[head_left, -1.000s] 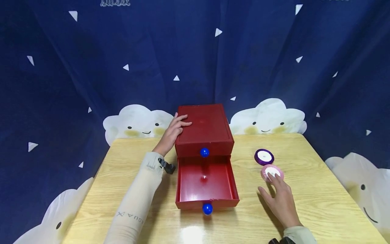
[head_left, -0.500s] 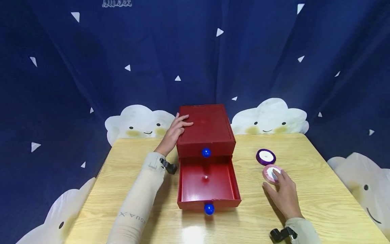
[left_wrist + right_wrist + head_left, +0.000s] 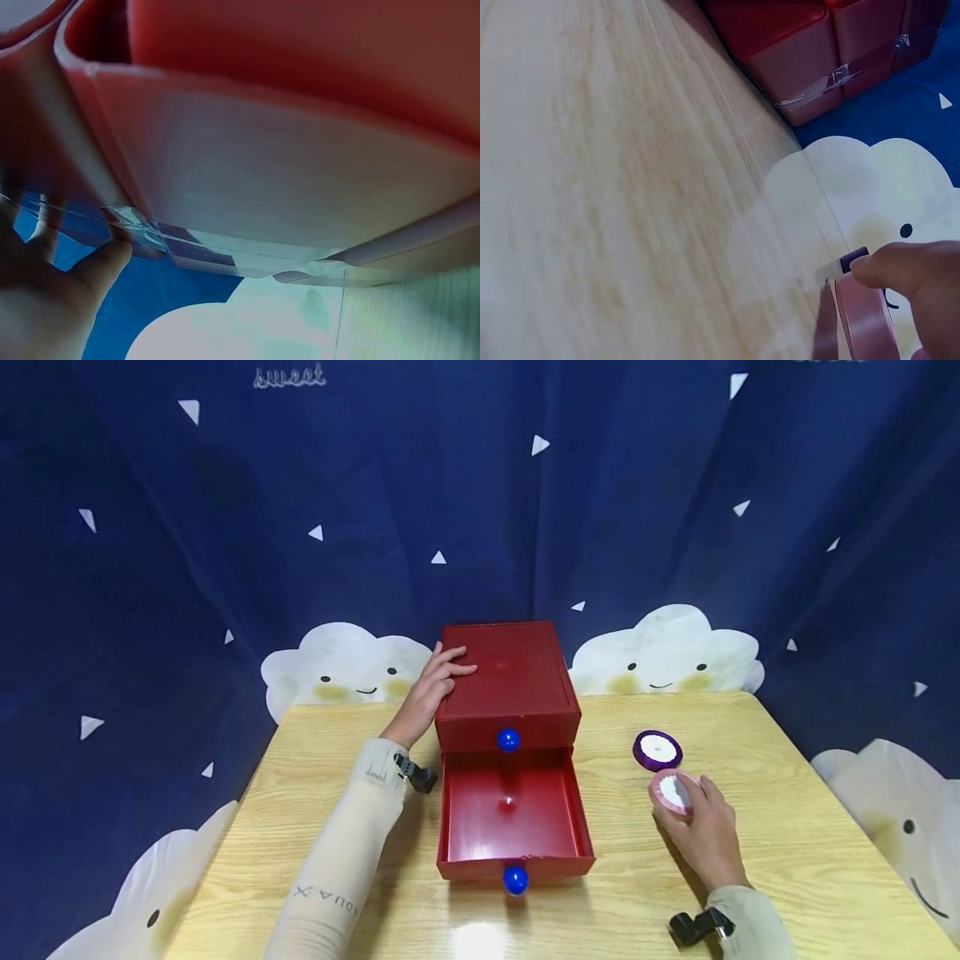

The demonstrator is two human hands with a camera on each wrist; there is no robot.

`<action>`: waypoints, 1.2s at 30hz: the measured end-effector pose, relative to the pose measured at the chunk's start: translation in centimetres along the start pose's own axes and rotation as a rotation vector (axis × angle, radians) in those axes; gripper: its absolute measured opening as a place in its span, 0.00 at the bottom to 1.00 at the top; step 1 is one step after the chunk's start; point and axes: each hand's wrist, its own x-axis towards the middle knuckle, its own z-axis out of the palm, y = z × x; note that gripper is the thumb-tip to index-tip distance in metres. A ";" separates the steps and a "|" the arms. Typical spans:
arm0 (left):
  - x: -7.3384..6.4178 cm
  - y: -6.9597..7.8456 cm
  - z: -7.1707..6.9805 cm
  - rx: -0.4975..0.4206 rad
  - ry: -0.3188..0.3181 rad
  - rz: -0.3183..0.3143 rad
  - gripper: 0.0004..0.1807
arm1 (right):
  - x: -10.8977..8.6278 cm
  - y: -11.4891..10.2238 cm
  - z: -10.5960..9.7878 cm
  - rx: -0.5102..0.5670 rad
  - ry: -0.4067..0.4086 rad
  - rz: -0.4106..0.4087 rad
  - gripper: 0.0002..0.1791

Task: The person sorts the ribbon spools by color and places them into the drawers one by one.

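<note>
My left hand (image 3: 429,697) rests on the top left edge of a red drawer box (image 3: 510,668), fingers spread over the lid. In the left wrist view its thumb (image 3: 109,262) lies against the box's side. The box's lower drawer (image 3: 516,835) is pulled out, with nothing inside and a blue round knob (image 3: 516,881) on its front. On the right, my right hand (image 3: 705,839) grips a pink ribbon spool (image 3: 670,787) between thumb and fingers. The right wrist view shows the thumb on the pink ribbon's rim (image 3: 866,319). Just behind lies a purple ribbon spool (image 3: 657,749).
Everything stands on a light wooden table (image 3: 337,827). The upper drawer is shut, with its own blue knob (image 3: 508,741). A dark blue curtain (image 3: 480,485) with white clouds and triangles hangs behind the table and at its sides.
My right hand has closed its thumb and fingers onto the pink ribbon spool, which its fingertips were over before. The left hand stays on the box. The view has shifted slightly.
</note>
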 end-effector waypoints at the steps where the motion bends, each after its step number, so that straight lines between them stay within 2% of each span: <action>1: 0.0 0.0 0.0 0.002 0.003 0.002 0.23 | 0.1 0.0 0.0 0.002 -0.011 0.011 0.36; 8: -0.1 -0.2 -0.1 -0.005 0.003 0.004 0.23 | 0.4 -0.1 0.4 -0.023 -0.069 0.058 0.36; 17: 0.1 0.0 0.1 -0.018 0.002 0.003 0.23 | 0.6 0.0 0.4 -0.045 -0.033 0.029 0.32; 25: -0.6 3.9 -0.4 -0.014 -0.024 -0.004 0.22 | 0.4 -0.4 0.5 -0.049 -0.112 0.107 0.33; 30: -0.5 4.6 -0.4 -0.022 -0.018 0.010 0.22 | 0.5 -0.7 0.2 -0.033 -0.098 0.120 0.34; 36: -0.6 4.2 -0.4 -0.029 -0.024 0.004 0.22 | 0.2 -1.0 0.6 -0.024 -0.099 0.162 0.36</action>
